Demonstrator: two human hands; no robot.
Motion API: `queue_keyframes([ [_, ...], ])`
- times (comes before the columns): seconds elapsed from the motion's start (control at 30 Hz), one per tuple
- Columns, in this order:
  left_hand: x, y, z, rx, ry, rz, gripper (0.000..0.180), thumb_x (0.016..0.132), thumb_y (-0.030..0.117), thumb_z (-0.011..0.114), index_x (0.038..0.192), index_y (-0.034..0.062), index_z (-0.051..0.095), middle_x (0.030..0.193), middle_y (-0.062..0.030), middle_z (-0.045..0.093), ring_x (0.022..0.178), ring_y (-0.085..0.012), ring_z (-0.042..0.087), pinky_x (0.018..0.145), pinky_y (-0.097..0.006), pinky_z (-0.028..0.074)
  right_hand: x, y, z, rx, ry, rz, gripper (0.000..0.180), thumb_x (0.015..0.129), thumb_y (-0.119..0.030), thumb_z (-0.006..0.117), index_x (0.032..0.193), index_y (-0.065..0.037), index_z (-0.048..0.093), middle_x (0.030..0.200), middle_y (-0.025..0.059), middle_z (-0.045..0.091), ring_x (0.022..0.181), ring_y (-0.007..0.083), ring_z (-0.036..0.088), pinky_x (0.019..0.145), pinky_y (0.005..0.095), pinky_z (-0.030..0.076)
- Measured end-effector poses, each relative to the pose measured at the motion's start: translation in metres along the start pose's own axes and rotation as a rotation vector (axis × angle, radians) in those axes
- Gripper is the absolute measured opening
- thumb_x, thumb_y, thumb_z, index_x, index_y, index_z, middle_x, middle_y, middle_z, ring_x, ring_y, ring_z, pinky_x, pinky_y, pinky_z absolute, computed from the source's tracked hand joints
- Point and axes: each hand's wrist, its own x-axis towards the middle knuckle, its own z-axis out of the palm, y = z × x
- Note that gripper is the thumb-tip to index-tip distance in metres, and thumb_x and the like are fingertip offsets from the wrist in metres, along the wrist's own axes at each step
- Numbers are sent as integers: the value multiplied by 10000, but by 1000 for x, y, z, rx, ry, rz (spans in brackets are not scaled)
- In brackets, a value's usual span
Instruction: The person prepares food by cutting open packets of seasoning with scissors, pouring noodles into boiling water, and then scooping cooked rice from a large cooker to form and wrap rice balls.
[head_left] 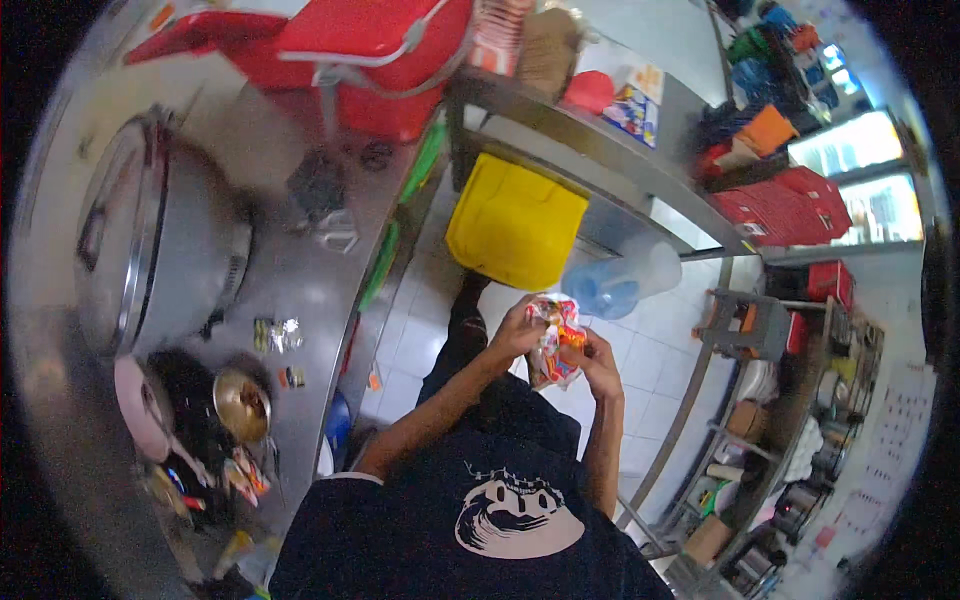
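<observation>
A crinkled plastic packet (pixel 556 345), white with red and orange print, is held in front of my body. My left hand (pixel 514 332) grips its upper left side, with the fingers closed round the edge. On the opposite side my right hand (pixel 598 366) pinches the packet's right edge. What the packet contains cannot be made out. Just beyond my hands is a yellow plastic bin (pixel 517 222), and a translucent blue water jug (pixel 603 288) lies to its right.
A steel counter (pixel 300 270) on the left bears a large metal cooker (pixel 185 235), a brass-coloured bowl (pixel 242 405) and small packets. At the back, a red cooler box (pixel 375 60) sits near a steel shelf (pixel 590 130). Racks with pans (pixel 800 500) and a grey stool (pixel 742 325) stand right.
</observation>
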Motion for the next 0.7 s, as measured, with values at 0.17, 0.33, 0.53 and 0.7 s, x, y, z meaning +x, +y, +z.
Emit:
queue_keyframes([
  [0.17,48,9,-8,33,-63,-147,575,897,89,691,1386,29,395,1201,-120,611,1086,-189,618,924,-328,522,36,9,-24,135,-41,100,337,842,-49,662,1174,1,634,1041,67,702,946,144,659,873,290,505],
  [0.33,54,22,-108,-130,421,-196,585,923,193,636,1427,53,374,1227,-121,607,1122,-228,605,860,-361,559,128,104,-19,249,-253,415,329,871,-70,668,1178,42,632,1053,86,701,902,161,674,826,287,548],
  [0.53,17,20,-223,-61,744,-250,546,920,323,626,1383,102,439,1235,-133,607,1059,-282,631,848,-423,556,278,193,0,182,-21,377,327,857,-128,736,1136,26,664,1057,90,704,886,185,688,806,297,555],
  [0.7,41,-4,-225,-100,692,-279,526,932,301,619,1385,116,426,1240,-133,594,1056,-282,618,838,-428,550,366,191,-15,-830,277,360,532,810,-265,772,1230,-2,575,1145,122,671,1043,273,647,885,375,512],
])
